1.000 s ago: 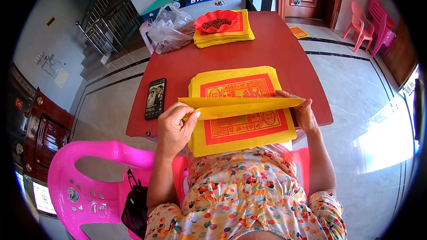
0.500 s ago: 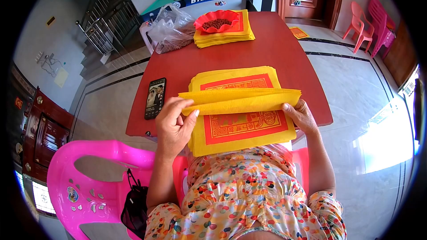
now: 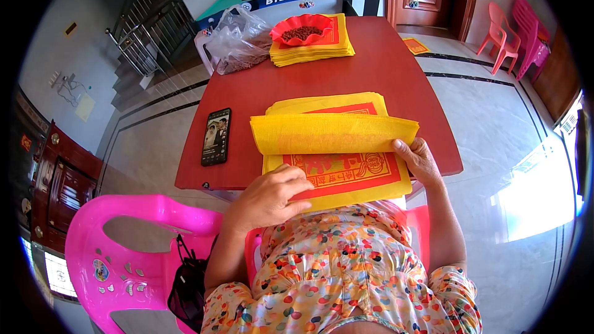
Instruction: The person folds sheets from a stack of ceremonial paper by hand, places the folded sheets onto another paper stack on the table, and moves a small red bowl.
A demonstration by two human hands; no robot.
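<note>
A sheet of yellow joss paper (image 3: 334,135), curled over with its plain side showing, lies across a stack of joss paper (image 3: 346,176) printed in red and gold. My right hand (image 3: 422,159) pinches the sheet's right end between thumb and fingers. At the stack's near left edge, my left hand (image 3: 272,196) is apart from the curled sheet. Its fingers are loosely bent over the printed top paper, thumb apart, with nothing held; whether the fingertips touch the paper is unclear.
On the red table (image 3: 396,80) a phone (image 3: 216,136) lies left of the stack. Farther back are a second paper stack (image 3: 315,54), a red scalloped bowl (image 3: 301,29) of small brown pieces and a plastic bag (image 3: 238,43). A pink chair (image 3: 142,260) stands at left.
My left hand has let go of the sheet's left end and come down toward me over the stack. The sheet's folded flap has opened upward, while my right hand keeps its grip.
</note>
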